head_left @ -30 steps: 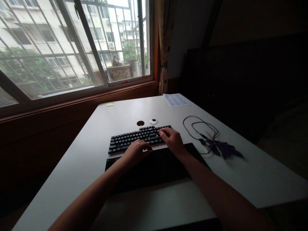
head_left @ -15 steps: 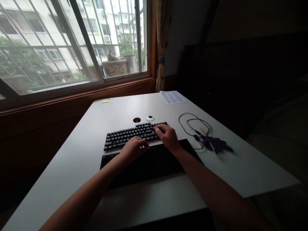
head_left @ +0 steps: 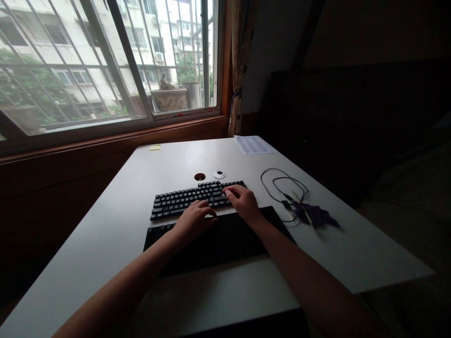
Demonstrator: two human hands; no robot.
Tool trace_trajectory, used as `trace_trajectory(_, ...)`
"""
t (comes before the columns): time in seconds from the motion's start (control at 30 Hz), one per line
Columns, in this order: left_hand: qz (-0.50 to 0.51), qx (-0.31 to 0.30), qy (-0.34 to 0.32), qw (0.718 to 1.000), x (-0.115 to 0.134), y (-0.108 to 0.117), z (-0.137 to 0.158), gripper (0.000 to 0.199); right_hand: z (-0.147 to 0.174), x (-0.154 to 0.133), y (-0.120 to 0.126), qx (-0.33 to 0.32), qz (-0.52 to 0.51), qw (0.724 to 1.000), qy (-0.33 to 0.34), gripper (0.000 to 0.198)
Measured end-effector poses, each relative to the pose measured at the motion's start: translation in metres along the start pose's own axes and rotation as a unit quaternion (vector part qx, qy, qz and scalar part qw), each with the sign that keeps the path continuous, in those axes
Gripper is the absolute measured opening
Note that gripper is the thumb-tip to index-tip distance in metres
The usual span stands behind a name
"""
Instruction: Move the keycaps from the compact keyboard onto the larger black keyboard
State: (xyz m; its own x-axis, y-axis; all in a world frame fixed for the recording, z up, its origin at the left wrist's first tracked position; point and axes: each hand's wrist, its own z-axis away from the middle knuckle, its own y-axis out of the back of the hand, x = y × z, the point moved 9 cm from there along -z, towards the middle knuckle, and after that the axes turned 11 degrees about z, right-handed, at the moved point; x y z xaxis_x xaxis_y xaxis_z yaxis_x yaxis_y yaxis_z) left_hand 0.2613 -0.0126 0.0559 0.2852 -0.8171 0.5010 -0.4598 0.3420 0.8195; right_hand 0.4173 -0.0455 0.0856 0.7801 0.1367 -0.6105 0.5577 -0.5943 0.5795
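Rows of black keycaps [head_left: 183, 198] lie on the white table in a keyboard layout. In front of them is a dark keyboard base [head_left: 225, 246], with a few keycaps [head_left: 160, 230] along its upper left. My left hand [head_left: 195, 218] hovers over or rests at the base's far edge, beside the lower keycap row; its thumb is apart from the fingers and nothing shows in it. My right hand [head_left: 243, 202] is at the right part of the keycap rows, thumb and forefinger drawn together in a pinch. Whatever is between those fingertips is too small to make out.
To the right lie a looped black cable [head_left: 273, 171] and a purple cloth [head_left: 319, 216] with a thin stick across it. Behind the keycaps are a round hole [head_left: 199, 177] and a white ring-shaped cover [head_left: 219, 174]. Printed paper [head_left: 253, 144] and a yellow note [head_left: 155, 147] lie farther back.
The view has shifted slightly. My right hand's fingertips have moved a little nearer over the keycaps, and my left hand has hardly moved.
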Motion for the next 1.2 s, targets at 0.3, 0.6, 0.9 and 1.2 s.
trace_trajectory(0.3,-0.033,0.014,0.023,0.999,-0.015,0.013,0.034,0.024,0.016,-0.020,-0.039,-0.217,0.030,0.972,0.084,0.012)
trace_trajectory(0.6,-0.009,0.055,0.039,0.998,-0.029,0.020,0.052,0.014,0.026,-0.010,-0.057,-0.295,0.025,0.953,0.067,0.015)
trace_trajectory(0.9,-0.018,0.056,0.046,0.997,-0.025,0.020,0.053,0.015,0.027,-0.004,-0.063,-0.318,0.020,0.947,0.048,0.015)
trace_trajectory(1.2,-0.024,0.065,0.041,0.997,-0.028,0.017,0.054,0.016,0.028,0.000,-0.066,-0.333,0.023,0.942,0.021,0.013)
